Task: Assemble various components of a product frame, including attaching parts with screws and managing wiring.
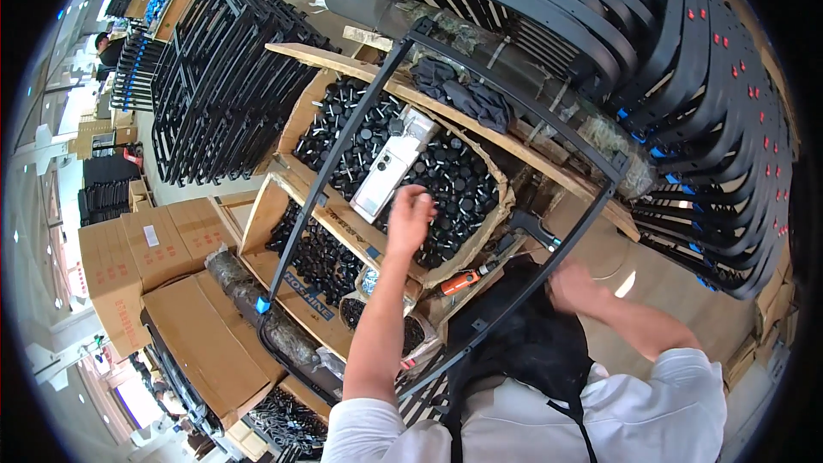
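Left hand (411, 221), fingers part-curled, is over black-headed bolts (463, 180) at five o'clock from the white box (383, 176) — blurred right hand (573, 287) at the black frame (322, 193)'s four o'clock — neither grip determinable.

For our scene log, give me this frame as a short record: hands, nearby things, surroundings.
left hand: fingers curled over the carton, beside the white box-shaped object; grip unclear
right hand: blurred, near the black metal frame's right side; contact unclear
black metal frame: spans the work area
carton: holds black round-headed studs
white box-shaped object: lies on the studs
orange tool: lies between the two hands
surroundings: stacked black frames at left, curved black parts with red pieces at right
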Motion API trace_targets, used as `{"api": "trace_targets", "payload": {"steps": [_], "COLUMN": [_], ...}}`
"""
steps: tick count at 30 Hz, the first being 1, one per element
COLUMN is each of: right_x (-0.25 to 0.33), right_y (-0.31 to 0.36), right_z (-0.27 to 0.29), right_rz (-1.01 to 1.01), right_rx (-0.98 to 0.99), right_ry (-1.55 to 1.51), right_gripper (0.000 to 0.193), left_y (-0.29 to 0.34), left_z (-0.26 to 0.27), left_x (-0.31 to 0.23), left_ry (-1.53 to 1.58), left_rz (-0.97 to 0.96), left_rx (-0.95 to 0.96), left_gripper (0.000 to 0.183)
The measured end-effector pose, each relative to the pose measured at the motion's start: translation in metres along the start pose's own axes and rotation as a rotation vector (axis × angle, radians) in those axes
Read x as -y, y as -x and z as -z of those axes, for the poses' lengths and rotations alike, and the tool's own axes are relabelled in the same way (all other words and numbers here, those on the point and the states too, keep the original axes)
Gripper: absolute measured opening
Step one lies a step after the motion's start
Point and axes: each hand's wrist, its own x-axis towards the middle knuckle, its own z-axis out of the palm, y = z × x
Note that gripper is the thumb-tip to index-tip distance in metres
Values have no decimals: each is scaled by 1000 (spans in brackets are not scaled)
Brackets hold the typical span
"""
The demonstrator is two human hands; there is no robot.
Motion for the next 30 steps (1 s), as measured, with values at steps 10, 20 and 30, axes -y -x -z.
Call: {"api": "trace_targets", "payload": {"steps": [10,20,30], "right_x": [51,48,29], "right_y": [-244,-234,-64], "right_z": [29,40,121], "right_rz": [204,158,-16], "right_rx": [-344,24,-232], "right_ry": [296,-402,-711], "right_gripper": [16,32,32], "left_y": [-98,-205,-223], "left_z": [28,7,-1], "left_x": [-154,-205,-187], "left_ry": [-80,-303,-357], "left_rz": [-167,-537,-803], "left_rx": [-74,-286,-121], "left_gripper": [34,36,34]}}
